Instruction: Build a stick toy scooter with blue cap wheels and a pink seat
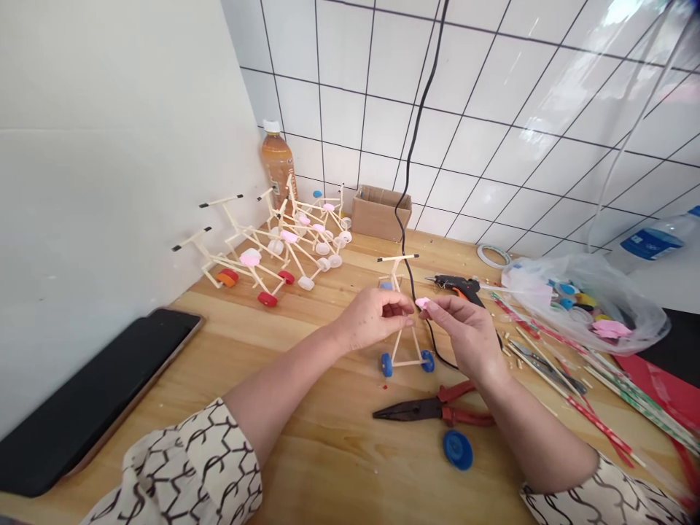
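A small stick bicycle model (403,343) with blue cap wheels stands on the wooden table (328,437) in the middle. My left hand (372,317) is closed on its upper frame. My right hand (464,332) pinches a small pink piece (422,302) at the top of the frame, right beside the left fingertips. A black and orange glue gun (459,286) lies just behind my right hand, its black cord running up the tiled wall.
Several finished stick bicycles (273,248) stand at the back left by a drink bottle (276,160) and cardboard box (380,211). Red-handled pliers (437,410) and a blue cap (458,448) lie in front. A bag of caps (585,302), sticks and a black tablet (92,394) flank them.
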Available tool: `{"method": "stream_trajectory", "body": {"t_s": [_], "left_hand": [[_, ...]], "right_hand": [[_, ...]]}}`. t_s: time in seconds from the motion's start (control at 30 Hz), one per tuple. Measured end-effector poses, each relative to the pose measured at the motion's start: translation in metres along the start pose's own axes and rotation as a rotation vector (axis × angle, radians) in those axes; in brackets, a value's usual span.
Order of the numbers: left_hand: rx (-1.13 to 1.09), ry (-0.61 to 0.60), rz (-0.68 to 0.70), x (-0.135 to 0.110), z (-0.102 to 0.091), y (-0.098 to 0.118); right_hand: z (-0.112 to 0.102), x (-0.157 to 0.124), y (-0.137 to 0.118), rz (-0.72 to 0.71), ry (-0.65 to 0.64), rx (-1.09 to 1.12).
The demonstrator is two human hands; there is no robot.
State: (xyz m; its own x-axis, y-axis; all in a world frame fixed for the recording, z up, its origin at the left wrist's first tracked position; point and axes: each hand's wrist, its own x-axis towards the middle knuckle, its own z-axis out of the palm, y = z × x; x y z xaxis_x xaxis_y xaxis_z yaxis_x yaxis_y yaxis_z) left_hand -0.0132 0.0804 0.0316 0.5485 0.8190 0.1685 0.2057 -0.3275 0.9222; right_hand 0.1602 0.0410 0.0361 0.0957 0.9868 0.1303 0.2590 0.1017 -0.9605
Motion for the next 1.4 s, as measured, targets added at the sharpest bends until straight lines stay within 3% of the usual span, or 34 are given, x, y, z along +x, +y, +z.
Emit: {"method": "stream_trajectory", "body": {"t_s": [0.23, 0.4, 0.47, 0.57, 0.67, 0.77, 0.87, 1.1, 1.27, 1.4], "left_hand": [[0.268, 0.097, 0.125, 0.003, -0.002, 0.001], [0.244, 0.214, 0.128, 0.004, -0.004, -0.001], [0.192, 0.279, 0.137, 0.001, -0.003, 0.003], [0.037, 0.337, 0.084, -0.007, 0.001, 0.019], [-0.234, 0.152, -0.097, -0.014, 0.008, 0.035], [-0.47, 0.124, -0.259, -0.019, 0.014, 0.041], [-0.568, 0.161, -0.291, -0.022, 0.017, 0.038], [-0.512, 0.288, -0.177, -0.027, 0.021, 0.037], [-0.38, 0.393, -0.083, -0.034, 0.031, 0.043], [-0.16, 0.439, 0.125, -0.04, 0.036, 0.036]], "right_hand": [[0.001, -0.002, 0.0, -0.056, -0.011, -0.012], [0.001, -0.006, -0.004, -0.159, 0.042, -0.183], [0.0, -0.008, -0.005, -0.285, 0.096, -0.289], [-0.001, -0.012, -0.007, -0.588, 0.149, -0.48], [-0.001, -0.015, -0.01, -0.855, 0.139, -0.632], [-0.001, -0.017, -0.013, -0.974, 0.128, -0.69], [-0.001, -0.018, -0.016, -0.895, 0.05, -0.612], [-0.006, -0.018, -0.022, -0.264, -0.142, -0.206], [-0.003, -0.018, -0.02, -0.067, -0.298, 0.062], [0.004, -0.019, -0.021, 0.087, -0.294, 0.341]]}}
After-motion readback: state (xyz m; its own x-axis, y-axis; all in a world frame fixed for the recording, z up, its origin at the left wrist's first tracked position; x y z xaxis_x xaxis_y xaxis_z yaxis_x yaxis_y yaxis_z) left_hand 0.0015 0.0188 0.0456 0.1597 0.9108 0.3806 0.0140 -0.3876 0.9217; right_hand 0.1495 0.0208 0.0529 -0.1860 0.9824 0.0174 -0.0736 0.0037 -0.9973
